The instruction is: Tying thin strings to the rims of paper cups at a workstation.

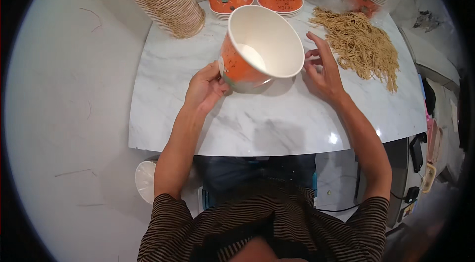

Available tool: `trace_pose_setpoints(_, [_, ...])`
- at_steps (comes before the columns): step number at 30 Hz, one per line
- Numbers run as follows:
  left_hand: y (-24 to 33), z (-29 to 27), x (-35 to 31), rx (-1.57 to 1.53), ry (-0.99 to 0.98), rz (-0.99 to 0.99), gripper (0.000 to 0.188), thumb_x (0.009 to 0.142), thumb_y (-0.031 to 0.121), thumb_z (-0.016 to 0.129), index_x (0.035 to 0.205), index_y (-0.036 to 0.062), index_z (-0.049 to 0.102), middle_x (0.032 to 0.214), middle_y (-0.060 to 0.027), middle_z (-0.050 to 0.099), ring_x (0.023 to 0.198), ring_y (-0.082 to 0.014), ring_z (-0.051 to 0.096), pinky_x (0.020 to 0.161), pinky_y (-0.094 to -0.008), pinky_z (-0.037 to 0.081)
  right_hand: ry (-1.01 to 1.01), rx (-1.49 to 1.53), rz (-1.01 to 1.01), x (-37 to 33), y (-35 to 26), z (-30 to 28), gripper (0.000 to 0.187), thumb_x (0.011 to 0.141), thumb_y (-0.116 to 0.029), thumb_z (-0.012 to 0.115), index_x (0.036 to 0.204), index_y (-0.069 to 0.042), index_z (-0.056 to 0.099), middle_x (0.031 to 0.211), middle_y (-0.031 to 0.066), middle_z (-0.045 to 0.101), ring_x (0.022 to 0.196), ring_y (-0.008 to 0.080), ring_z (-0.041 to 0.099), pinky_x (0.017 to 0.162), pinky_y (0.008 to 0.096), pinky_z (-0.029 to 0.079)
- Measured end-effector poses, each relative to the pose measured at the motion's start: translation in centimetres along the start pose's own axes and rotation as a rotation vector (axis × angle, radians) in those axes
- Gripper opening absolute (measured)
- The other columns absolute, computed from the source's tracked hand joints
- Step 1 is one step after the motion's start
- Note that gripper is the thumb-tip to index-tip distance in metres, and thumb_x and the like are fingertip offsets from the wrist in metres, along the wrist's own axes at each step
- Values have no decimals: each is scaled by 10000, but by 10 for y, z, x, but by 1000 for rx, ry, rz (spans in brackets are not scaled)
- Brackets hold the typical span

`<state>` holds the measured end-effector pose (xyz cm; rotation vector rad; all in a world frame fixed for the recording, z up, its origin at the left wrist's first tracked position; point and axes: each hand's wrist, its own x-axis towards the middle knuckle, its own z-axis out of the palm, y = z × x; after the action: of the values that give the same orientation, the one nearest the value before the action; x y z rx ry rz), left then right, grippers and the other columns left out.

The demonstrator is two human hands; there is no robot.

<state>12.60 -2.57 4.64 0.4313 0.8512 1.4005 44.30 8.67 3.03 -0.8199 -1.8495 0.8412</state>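
"Fingers of our left hand (202, 88) grasp the orange tub (242, 68)?"

"Yes, near its base, tilted over our marbled table (222, 131). Our right hand's (322, 75) spread loosely beside its rim; we can't tell whether they touch."

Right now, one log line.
left hand: holding orange tub | right hand: open, beside tub | tub: tilted | table: brown strands right

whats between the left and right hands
An orange paper tub, tilted with its white inside showing, is between the left hand and right hand in the head view.
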Motion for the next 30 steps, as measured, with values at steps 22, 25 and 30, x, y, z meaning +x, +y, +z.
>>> trace_pose_setpoints(22, [-24,56,-49,1425,32,1342,218,1055,123,518,1099,2,695,1259,-218,651,1284,-414,566,1092,-490,438,-81,-99,-222,-16,-16,20,441,851,55,662,1283,-29,644,1232,132,687,795,227,722,679,324,595])
trace_pose_setpoints(25, [-22,51,-41,1514,47,1313,182,1034,81,547,1103,8,699,1275,-220,649,1303,-427,555,1094,-493,440,-99,-317,-349,-5,-8,-4,305,855,29,665,1148,-42,712,1118,98,739,824,225,740,705,347,596])
trace_pose_setpoints(30, [-13,56,-48,1564,181,1387,295,925,-139,520,1151,0,649,1380,-222,601,1353,-423,532,1128,-488,421,143,-433,280,24,20,-98,192,919,-216,700,1034,-95,794,879,106,780,773,248,738,695,358,566])
